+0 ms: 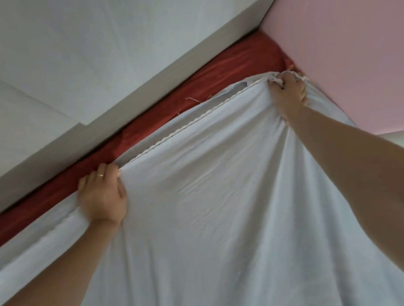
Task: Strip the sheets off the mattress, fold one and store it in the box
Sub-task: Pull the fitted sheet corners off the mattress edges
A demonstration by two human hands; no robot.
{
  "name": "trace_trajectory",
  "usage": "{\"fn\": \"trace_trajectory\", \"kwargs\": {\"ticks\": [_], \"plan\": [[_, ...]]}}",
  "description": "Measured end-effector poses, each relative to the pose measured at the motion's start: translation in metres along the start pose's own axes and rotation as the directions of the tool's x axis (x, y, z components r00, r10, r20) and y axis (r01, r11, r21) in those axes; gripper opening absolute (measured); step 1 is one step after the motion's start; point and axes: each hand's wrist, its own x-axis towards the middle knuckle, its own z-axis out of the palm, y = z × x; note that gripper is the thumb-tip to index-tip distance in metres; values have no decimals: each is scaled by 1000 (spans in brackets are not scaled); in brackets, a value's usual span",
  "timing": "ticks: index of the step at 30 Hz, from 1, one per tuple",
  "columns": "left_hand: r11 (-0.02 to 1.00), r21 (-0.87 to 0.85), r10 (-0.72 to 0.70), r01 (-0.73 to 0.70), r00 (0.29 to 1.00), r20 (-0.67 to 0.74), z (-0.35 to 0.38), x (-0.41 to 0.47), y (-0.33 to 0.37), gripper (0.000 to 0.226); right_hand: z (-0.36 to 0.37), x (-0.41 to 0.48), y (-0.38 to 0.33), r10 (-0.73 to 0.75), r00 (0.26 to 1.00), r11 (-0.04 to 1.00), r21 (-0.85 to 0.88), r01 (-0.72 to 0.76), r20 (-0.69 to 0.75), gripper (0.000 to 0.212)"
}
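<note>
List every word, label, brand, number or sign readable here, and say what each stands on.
None: no readable text anywhere in view.
The white sheet: plain, no print or label legible.
The red sheet beneath: plain.
The white wall and pink wall: bare.
The ring on the left hand: no marking can be made out.

Two sheets: one white sheet [215, 213], one red sheet [189, 89]. Two grips: left grip [102, 195], right grip [288, 94]. One ring [100, 175]. Two walls: white wall [85, 53], pink wall [347, 50].
</note>
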Motion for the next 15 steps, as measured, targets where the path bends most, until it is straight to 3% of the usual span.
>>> {"fn": "trace_trajectory", "kwargs": {"ticks": [3, 6, 11, 15], "plan": [[999, -37, -5, 4, 1000, -15, -1, 2, -2, 12, -3, -2, -20, 102, 985, 987, 134, -84, -137, 25], [1000, -28, 12, -14, 998, -57, 1, 0, -2, 12, 5, 1, -20, 100, 980, 991, 110, -82, -173, 25], [999, -31, 35, -38, 996, -79, 8, -1, -6, 12, 14, 6, -14, 81, 993, 997, 21, -80, -86, 35], [999, -25, -46, 44, 997, -62, 4, -3, -1, 13, -2, -9, -12, -17, 1000, 988, 153, 18, -7, 48]]}}
